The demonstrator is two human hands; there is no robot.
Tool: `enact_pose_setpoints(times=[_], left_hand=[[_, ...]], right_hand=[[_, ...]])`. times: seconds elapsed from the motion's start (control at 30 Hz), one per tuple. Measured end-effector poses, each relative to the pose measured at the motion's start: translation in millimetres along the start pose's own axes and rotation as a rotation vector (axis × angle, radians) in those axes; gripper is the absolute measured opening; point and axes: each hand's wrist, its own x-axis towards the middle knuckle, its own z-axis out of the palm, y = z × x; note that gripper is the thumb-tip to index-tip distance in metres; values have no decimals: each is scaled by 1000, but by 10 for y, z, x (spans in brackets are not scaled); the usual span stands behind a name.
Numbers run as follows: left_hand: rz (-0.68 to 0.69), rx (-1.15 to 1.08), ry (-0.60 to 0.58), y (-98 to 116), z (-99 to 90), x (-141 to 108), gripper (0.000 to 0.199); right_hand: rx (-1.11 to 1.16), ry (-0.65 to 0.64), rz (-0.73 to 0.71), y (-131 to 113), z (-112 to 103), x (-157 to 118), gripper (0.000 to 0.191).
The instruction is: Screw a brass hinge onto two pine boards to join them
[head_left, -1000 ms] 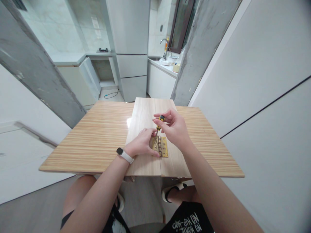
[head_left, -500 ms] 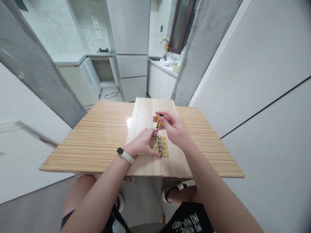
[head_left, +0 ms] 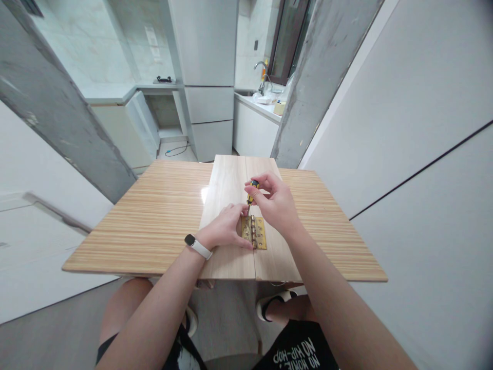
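A brass hinge [head_left: 260, 232] lies flat and unfolded, its knuckle along the seam between two pale wooden boards, the left board [head_left: 226, 185] and the right board [head_left: 269, 262]. My left hand [head_left: 225, 227] grips the hinge's left leaf, thumb at the near edge and fingertips at the far edge. In my right hand [head_left: 278, 201] is a yellow and black screwdriver [head_left: 252, 191], pinched by the handle between thumb and fingers. It stands nearly upright, its tip down at the left leaf's far end, beside my left fingertips. Whether a screw sits under the tip cannot be made out.
The boards rest across a striped wooden table [head_left: 154, 221]. Beyond it stand a grey fridge [head_left: 210, 105], a sink counter with a faucet [head_left: 262, 72], and an open low cabinet [head_left: 165, 114]. White panels [head_left: 416, 169] rise close on the right.
My right fingers and wrist have turned slightly around the screwdriver handle, which has rotated. The left hand, hinge and boards have not moved.
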Motion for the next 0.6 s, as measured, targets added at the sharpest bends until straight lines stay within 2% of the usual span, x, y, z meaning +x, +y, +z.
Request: enact_pose_setpoints(times=[0.23,0.33,0.43,0.6], left_hand=[[-13,-14,2,25,-8,4,100],[-8,-12,-2,11,-4,5,102],[2,-11,-3,-1,4,2,109],[-7,-30,7,-1,9,-6,113]], right_hand=[[-1,-13,29,-9,-12,-2,32],[47,-102,33,-9,-54,4,31],[98,-184,49,-10,-99,12,38],[96,-156,44,27,-91,31,33]])
